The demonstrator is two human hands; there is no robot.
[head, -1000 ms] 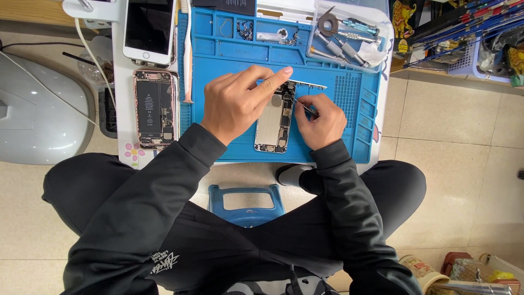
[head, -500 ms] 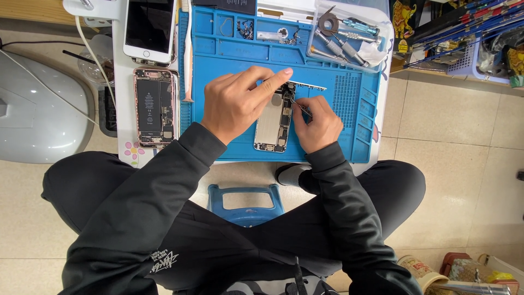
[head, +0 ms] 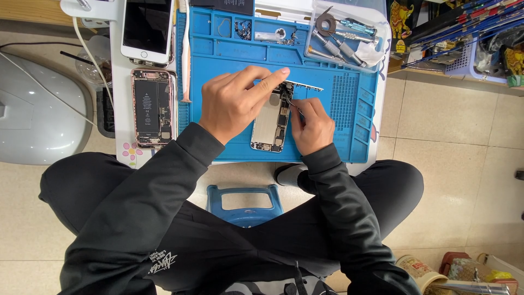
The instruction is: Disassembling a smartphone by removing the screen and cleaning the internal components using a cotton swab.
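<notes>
An opened phone frame (head: pixel 270 124) with bare circuit parts lies on a blue repair mat (head: pixel 338 125). My left hand (head: pixel 234 101) rests on its upper left side, forefinger stretched across the top edge. My right hand (head: pixel 311 127) is beside the frame's right edge and pinches a thin metal tool (head: pixel 292 104) whose tip touches the upper part of the frame. A thin metal strip (head: pixel 305 86) sticks out to the right at the top of the frame.
A second opened phone with its battery showing (head: pixel 153 106) and a white phone face up (head: pixel 147 30) lie left of the mat. A clear bag of screwdrivers (head: pixel 344 38) sits at the mat's top right. Small parts (head: pixel 270 35) lie in the mat's trays. A blue stool (head: pixel 244 203) stands below.
My right hand has shifted a little up along the frame's right edge with the tool. My left hand stays in place.
</notes>
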